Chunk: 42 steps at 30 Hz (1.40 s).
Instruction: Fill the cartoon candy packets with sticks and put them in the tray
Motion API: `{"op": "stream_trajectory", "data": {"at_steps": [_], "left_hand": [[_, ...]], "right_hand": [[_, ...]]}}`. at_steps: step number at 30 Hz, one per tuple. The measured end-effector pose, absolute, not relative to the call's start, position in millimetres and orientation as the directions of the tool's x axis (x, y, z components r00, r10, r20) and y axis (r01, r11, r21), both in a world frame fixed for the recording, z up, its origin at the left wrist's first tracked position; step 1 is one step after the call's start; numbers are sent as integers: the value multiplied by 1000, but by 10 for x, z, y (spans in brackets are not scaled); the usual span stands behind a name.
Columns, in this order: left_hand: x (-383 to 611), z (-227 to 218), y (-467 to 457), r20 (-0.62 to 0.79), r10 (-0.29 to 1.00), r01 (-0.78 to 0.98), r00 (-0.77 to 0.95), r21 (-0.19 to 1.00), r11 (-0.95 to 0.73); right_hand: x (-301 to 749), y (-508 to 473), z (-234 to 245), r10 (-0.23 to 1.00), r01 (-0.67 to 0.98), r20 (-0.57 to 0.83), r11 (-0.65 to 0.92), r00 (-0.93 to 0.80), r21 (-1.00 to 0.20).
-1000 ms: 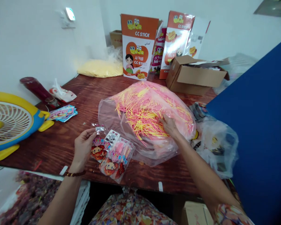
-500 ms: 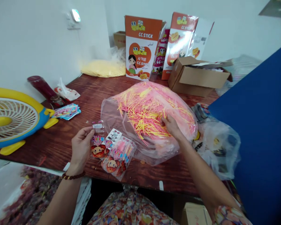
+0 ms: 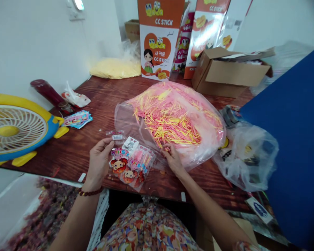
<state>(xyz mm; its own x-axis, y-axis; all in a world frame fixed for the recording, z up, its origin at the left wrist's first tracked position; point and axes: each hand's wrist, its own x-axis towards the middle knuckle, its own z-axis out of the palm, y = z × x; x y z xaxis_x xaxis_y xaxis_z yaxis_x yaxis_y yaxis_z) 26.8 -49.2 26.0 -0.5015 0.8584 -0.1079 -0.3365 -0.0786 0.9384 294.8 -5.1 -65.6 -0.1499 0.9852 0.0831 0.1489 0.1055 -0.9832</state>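
Note:
My left hand (image 3: 99, 162) pinches the top of a small printed packet (image 3: 117, 157) just above the wooden table (image 3: 75, 150). Beside it lie filled printed packets (image 3: 136, 167) with pink sticks showing inside. A large clear plastic bag (image 3: 172, 122) heaped with pink and yellow sticks lies in the middle of the table. My right hand (image 3: 172, 158) is at the bag's near edge, fingers closed on a few sticks.
A yellow and blue fan (image 3: 13, 132) stands at the left. Flat packets (image 3: 77, 119) lie near it. CC Stick cartons (image 3: 159, 38) and an open cardboard box (image 3: 230, 71) stand at the back. Clear bags (image 3: 246, 157) and a blue panel (image 3: 293, 139) are at the right.
My right hand has come out of the stick heap toward me to the bag's near edge, now pinching sticks. My left hand still holds the packet. The view shifted down.

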Motion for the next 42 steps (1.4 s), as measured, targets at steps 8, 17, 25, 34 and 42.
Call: {"op": "stream_trajectory", "data": {"at_steps": [8,17,25,34,42], "left_hand": [[303,227,-488,-127,878,-340,-462,940,-43],[605,255,-492,-162,955,-161,-247,979,124],[918,174,-328,-66,997,126,38,990,60],[976,186,-251,-86,991,294,104,954,52],[980,185,-293,-16,980,301,198,952,-45]], "right_hand": [[2978,-52,-688,983,202,50,86,-177,-976],[2932,92,-279,956,-326,-220,-274,-193,-905],[2955,263,275,944,-71,-9,-35,-330,-997],[2947,299,343,759,396,218,535,-614,-747],[3006,346,371,811,276,169,375,-560,-885]]}}
